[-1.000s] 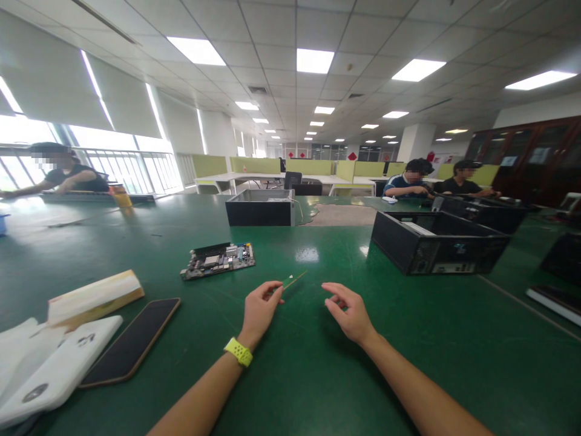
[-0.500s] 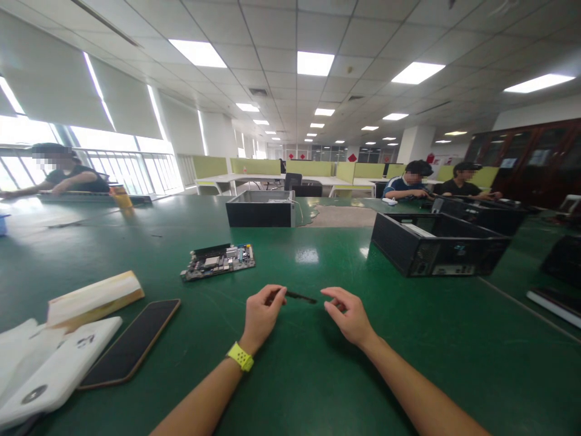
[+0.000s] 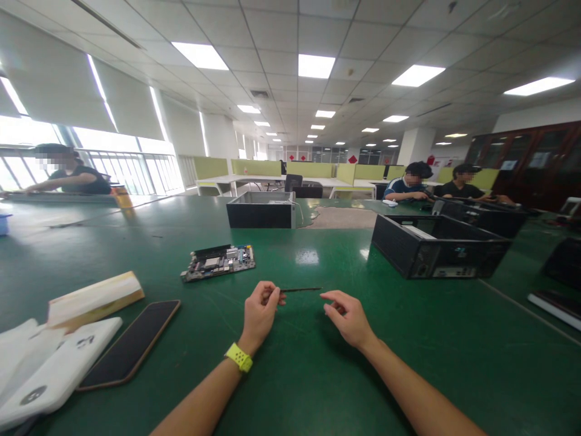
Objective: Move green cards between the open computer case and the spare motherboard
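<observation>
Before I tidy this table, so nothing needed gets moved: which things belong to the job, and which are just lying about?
In the job:
thin dark strip, held in the left hand
circuit board, probably
nearer computer case, perhaps

Apparently just lying about:
phone
white packet

Over the green glossy desk (image 3: 290, 381), a thin dark strip (image 3: 302, 289) runs rightward from the left hand (image 3: 261, 309) to near the right hand (image 3: 348, 316). Beyond the left hand, leftward, lies a rectangular multicoloured circuit board (image 3: 220, 263); behind this, rightward, an open black-and-grey boxy case (image 3: 261, 216); beyond the right hand, rightward, an open black rectangular computer case (image 3: 431, 249). At near left, a flat dark rectangular phone (image 3: 134, 345) lies right of a rounded white slab (image 3: 68, 366).
</observation>
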Demonstrator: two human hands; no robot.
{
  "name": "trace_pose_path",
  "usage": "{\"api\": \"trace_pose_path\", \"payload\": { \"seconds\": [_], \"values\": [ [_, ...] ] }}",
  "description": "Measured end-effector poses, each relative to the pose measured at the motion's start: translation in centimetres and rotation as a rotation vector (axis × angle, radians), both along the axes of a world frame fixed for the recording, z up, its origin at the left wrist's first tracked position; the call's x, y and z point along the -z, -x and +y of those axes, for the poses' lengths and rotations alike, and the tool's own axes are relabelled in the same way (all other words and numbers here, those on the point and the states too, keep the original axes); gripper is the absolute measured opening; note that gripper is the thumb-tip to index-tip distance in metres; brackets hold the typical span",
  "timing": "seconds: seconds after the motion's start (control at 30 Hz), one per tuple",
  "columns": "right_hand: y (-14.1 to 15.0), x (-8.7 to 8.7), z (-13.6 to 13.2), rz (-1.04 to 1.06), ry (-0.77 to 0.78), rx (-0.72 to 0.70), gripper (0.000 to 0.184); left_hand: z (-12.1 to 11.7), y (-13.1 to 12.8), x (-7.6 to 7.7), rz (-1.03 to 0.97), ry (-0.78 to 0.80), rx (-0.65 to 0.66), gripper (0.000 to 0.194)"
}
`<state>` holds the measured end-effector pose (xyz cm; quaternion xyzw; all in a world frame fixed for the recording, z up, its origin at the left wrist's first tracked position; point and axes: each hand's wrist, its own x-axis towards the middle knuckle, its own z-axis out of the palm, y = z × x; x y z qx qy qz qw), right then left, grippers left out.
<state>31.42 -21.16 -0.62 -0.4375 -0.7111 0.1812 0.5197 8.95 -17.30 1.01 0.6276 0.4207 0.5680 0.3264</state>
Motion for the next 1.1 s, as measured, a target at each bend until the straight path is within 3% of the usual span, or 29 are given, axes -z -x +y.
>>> {"api": "trace_pose_path", "payload": {
  "seconds": [1.1],
  "values": [
    [-0.16,0.41,0.34,-0.093,0.019,-0.006,0.019,0.16,0.12,0.35,0.023,-0.036,0.046,0.020]
  ]
}}
